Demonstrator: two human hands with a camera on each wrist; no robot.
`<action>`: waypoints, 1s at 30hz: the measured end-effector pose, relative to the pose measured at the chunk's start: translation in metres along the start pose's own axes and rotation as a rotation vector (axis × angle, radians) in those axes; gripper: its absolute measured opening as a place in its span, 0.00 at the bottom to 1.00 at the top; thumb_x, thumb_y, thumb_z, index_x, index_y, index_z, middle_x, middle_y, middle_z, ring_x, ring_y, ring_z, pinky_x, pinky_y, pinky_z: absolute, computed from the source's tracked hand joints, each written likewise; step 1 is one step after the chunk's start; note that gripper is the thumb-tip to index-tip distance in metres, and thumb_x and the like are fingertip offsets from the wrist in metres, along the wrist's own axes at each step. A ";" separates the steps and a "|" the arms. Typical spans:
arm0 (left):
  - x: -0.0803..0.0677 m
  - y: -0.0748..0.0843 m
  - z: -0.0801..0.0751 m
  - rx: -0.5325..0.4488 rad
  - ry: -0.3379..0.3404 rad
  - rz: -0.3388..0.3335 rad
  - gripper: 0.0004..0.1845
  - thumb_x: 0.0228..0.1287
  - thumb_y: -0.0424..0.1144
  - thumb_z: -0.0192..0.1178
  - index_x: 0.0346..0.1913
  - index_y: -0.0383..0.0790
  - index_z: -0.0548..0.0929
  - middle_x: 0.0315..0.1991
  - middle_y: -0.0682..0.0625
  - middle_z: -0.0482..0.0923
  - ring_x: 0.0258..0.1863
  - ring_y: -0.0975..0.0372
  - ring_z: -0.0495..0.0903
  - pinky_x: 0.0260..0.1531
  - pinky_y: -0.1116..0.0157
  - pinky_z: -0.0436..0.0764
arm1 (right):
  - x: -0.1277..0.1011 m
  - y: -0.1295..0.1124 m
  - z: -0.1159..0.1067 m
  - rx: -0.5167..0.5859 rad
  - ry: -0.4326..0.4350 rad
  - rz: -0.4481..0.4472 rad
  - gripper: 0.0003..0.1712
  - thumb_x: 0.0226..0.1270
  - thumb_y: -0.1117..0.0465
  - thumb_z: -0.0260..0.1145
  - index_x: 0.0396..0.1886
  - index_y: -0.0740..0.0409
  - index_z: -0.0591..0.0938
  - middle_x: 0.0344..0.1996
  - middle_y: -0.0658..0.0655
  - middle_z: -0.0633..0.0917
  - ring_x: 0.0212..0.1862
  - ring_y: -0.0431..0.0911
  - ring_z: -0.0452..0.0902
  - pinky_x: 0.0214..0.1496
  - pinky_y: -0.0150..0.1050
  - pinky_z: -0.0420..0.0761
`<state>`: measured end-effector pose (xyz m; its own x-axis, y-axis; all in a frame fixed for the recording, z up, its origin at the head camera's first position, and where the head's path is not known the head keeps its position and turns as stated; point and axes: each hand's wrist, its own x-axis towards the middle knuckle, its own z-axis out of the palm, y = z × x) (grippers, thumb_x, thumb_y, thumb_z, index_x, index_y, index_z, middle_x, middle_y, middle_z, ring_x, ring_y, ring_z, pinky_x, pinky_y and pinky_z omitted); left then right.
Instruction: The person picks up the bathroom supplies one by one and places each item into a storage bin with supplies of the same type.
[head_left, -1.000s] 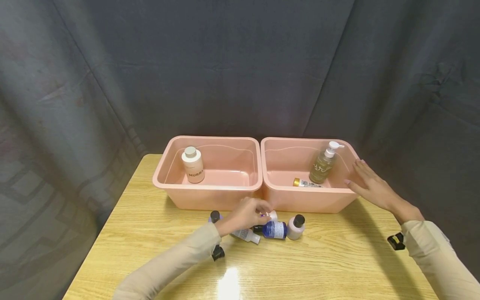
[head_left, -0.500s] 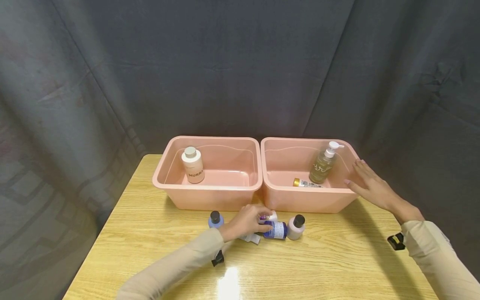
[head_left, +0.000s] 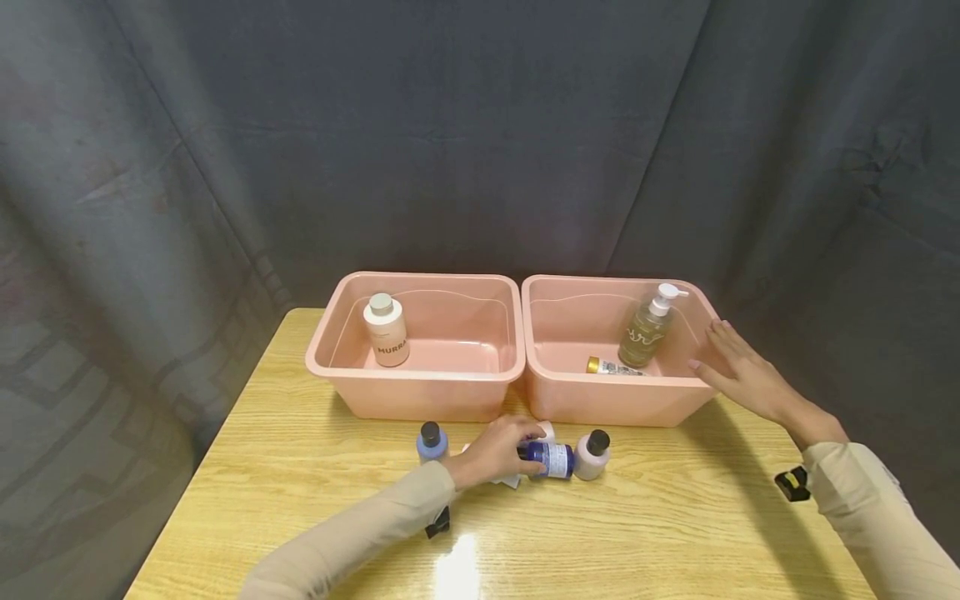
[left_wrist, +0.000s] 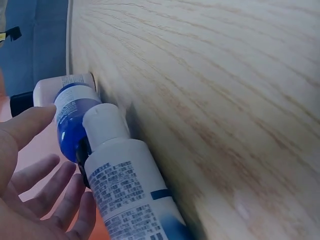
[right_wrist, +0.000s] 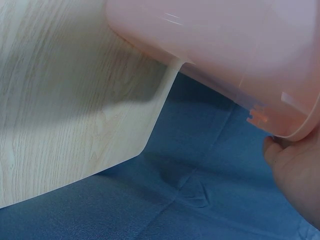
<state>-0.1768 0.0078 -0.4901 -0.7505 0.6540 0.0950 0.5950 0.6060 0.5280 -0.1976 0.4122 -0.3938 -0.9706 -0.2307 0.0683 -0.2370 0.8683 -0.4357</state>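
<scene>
My left hand [head_left: 523,451] reaches over a cluster of small bottles on the wooden table [head_left: 660,517] in front of the bins. Its relaxed fingers lie against a white tube with a blue label [left_wrist: 125,190], and the thumb points at a dark blue bottle [head_left: 552,458]. In the left wrist view the left hand [left_wrist: 60,165] grips nothing. My right hand [head_left: 711,348] rests with straight fingers on the right rim of the right pink bin [head_left: 600,387]. The right wrist view shows the right hand [right_wrist: 295,175] under the rim of that right pink bin [right_wrist: 240,50].
A white bottle with a black cap [head_left: 592,454] and a light blue bottle [head_left: 432,442] stand beside the cluster. The left pink bin [head_left: 420,387] holds a white bottle [head_left: 386,331]. The right one holds a pump bottle [head_left: 647,327] and a gold-capped tube [head_left: 613,366]. Dark curtain surrounds the table.
My left hand has slid from the small white bottle near the bins down to the dark blue bottle and the tube, uncovering the light blue bottle. My right hand has not moved.
</scene>
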 end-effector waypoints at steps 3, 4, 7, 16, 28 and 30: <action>0.000 0.000 0.002 0.018 0.000 -0.005 0.28 0.51 0.49 0.77 0.55 0.41 0.84 0.54 0.49 0.81 0.53 0.60 0.77 0.57 0.66 0.74 | 0.000 0.000 0.000 0.005 -0.006 0.010 0.47 0.75 0.46 0.56 0.78 0.66 0.46 0.78 0.66 0.38 0.78 0.56 0.26 0.67 0.75 0.40; 0.000 0.000 0.002 0.022 -0.001 -0.005 0.28 0.51 0.49 0.77 0.55 0.41 0.84 0.54 0.49 0.81 0.53 0.60 0.77 0.57 0.66 0.74 | 0.000 0.000 0.000 0.005 -0.007 0.014 0.47 0.75 0.45 0.56 0.78 0.66 0.46 0.78 0.65 0.38 0.78 0.56 0.26 0.67 0.75 0.40; -0.001 0.000 0.002 0.029 -0.005 -0.008 0.29 0.52 0.49 0.77 0.55 0.41 0.84 0.54 0.48 0.81 0.53 0.60 0.77 0.56 0.66 0.74 | 0.000 0.000 0.000 0.008 -0.008 0.014 0.47 0.75 0.45 0.56 0.78 0.66 0.45 0.78 0.65 0.38 0.78 0.57 0.26 0.67 0.74 0.40; -0.002 -0.001 0.005 0.016 -0.035 -0.043 0.28 0.52 0.50 0.77 0.55 0.42 0.84 0.56 0.48 0.80 0.54 0.58 0.78 0.57 0.62 0.74 | 0.000 -0.001 0.000 -0.003 -0.002 -0.003 0.48 0.75 0.45 0.56 0.78 0.67 0.46 0.77 0.68 0.39 0.77 0.58 0.26 0.68 0.73 0.39; -0.004 0.002 0.006 0.050 -0.047 -0.045 0.28 0.51 0.50 0.77 0.55 0.43 0.85 0.56 0.48 0.80 0.56 0.56 0.77 0.59 0.58 0.74 | 0.000 0.000 0.001 -0.003 0.000 -0.002 0.47 0.75 0.45 0.57 0.78 0.67 0.46 0.78 0.67 0.39 0.77 0.58 0.26 0.67 0.75 0.39; -0.004 0.001 0.007 0.055 -0.051 -0.045 0.28 0.51 0.50 0.77 0.55 0.44 0.85 0.57 0.47 0.80 0.57 0.56 0.76 0.59 0.57 0.73 | 0.000 0.000 0.001 -0.003 0.000 -0.001 0.47 0.75 0.45 0.57 0.78 0.67 0.46 0.78 0.67 0.39 0.77 0.58 0.26 0.67 0.75 0.39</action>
<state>-0.1711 0.0091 -0.4954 -0.7617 0.6473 0.0284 0.5774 0.6581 0.4833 -0.1976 0.4117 -0.3948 -0.9704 -0.2314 0.0690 -0.2381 0.8693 -0.4332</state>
